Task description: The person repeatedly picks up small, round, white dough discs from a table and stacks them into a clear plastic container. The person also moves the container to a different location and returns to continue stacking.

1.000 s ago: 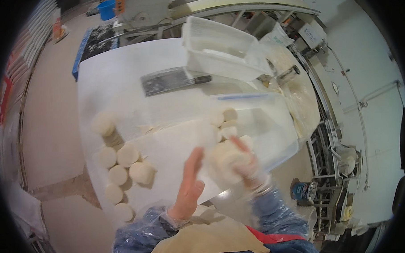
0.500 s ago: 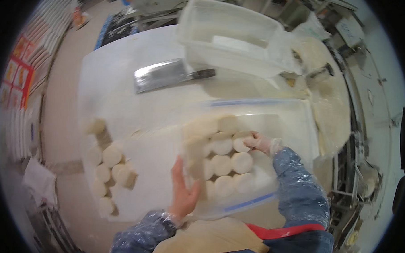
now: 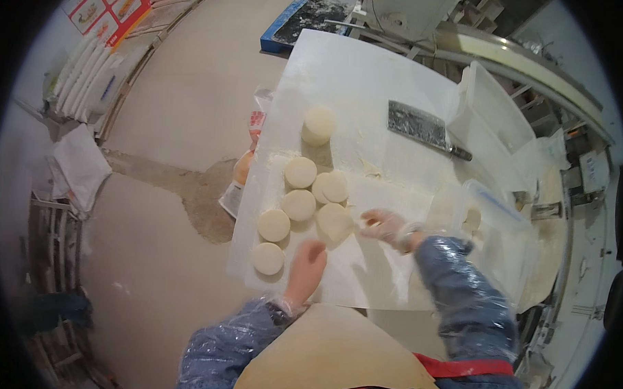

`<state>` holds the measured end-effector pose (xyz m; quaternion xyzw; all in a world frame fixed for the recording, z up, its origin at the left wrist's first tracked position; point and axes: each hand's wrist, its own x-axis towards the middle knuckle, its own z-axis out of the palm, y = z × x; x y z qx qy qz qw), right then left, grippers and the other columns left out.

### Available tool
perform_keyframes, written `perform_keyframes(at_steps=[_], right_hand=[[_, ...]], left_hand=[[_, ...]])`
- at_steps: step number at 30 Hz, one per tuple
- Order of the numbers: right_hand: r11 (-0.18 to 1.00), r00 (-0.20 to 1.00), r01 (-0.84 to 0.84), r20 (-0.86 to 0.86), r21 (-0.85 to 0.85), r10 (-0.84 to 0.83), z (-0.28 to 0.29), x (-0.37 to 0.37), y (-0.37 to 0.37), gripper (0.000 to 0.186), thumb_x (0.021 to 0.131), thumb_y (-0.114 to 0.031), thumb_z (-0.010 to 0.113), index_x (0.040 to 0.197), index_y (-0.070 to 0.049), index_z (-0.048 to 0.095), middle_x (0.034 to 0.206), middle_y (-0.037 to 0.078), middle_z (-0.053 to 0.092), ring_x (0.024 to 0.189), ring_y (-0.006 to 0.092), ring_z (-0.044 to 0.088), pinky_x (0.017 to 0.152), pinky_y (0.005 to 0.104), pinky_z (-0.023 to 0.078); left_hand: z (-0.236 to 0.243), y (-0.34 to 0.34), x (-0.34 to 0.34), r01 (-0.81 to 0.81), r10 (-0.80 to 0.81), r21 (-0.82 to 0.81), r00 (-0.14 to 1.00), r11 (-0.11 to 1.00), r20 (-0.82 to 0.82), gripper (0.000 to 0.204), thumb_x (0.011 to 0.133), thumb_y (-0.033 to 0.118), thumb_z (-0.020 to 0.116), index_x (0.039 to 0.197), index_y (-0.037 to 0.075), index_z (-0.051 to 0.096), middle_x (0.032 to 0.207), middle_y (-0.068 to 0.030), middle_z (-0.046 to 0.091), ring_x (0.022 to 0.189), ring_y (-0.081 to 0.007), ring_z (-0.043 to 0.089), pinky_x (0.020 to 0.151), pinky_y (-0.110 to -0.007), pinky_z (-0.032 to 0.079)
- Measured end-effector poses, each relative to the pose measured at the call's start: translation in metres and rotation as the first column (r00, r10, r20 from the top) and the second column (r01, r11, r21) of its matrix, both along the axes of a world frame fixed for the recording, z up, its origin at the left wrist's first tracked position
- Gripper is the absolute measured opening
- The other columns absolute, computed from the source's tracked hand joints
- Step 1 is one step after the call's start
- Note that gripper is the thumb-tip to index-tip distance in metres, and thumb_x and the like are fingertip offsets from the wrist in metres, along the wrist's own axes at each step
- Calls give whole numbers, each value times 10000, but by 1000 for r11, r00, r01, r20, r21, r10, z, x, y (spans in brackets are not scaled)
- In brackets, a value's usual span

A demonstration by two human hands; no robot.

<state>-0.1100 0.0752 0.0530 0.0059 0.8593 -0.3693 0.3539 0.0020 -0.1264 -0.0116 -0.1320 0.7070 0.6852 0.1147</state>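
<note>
My left hand (image 3: 307, 270) is near several pale dough rounds (image 3: 274, 225) on the white board (image 3: 350, 69), its fingers bunched and partly hidden from view. To its right my right hand (image 3: 382, 226), in a thin clear glove, hovers with fingers apart just beside another pale round (image 3: 334, 221), holding nothing. A short pile of rounds (image 3: 317, 125) stands farther back. At the right is a clear plastic container (image 3: 496, 204); its contents are mostly hidden by my right arm.
A cleaver (image 3: 415, 123) lies beyond the rounds, beside a translucent bin (image 3: 492, 118). A blue tray with dark powder (image 3: 282, 39) sits behind the board. Stacked white sacks (image 3: 89, 73) line the left wall, with a white cloth (image 3: 79, 162) below them.
The view has swung left. My right hand has left a round in the clear container and moved left toward the loose rounds. My left hand has also moved nearer them.
</note>
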Motion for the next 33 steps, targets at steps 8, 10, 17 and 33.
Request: perform_keyframes(at_steps=[8,10,17,33], right_hand=[[935,931,353,-103,16,-350,-59,4,-33,325,696,-271,734,851,-13,612,756,86,612,702,174,582,653,301,480],[945,945,316,-56,-80,-321,-58,-6,-39,349,695,-282,743,870,-10,610,782,96,610,718,172,581,638,306,481],[892,892,369,-171,-261,-419,-72,-59,-60,301,747,-171,712,975,-20,586,911,88,601,789,148,564,670,290,485],[961,979,191,114,-202,-170,-76,-89,-56,433,731,-197,707,1102,-12,582,980,102,624,903,182,582,775,296,475]], left_hand=[[1,-37,17,33,-34,156,999,987,0,202,822,89,554,1006,5,556,934,-114,571,840,-197,581,746,-303,469],[0,-32,11,63,-58,171,998,983,-35,216,820,95,557,1017,7,553,954,-124,568,838,-203,588,744,-306,472],[-22,-6,-16,-69,65,45,995,997,71,400,795,116,574,1151,-18,451,1066,-166,523,886,-246,585,778,-340,471],[-23,11,-14,-166,121,225,972,960,200,531,811,125,568,1259,-13,320,1172,-157,454,925,-174,529,804,-286,441]])
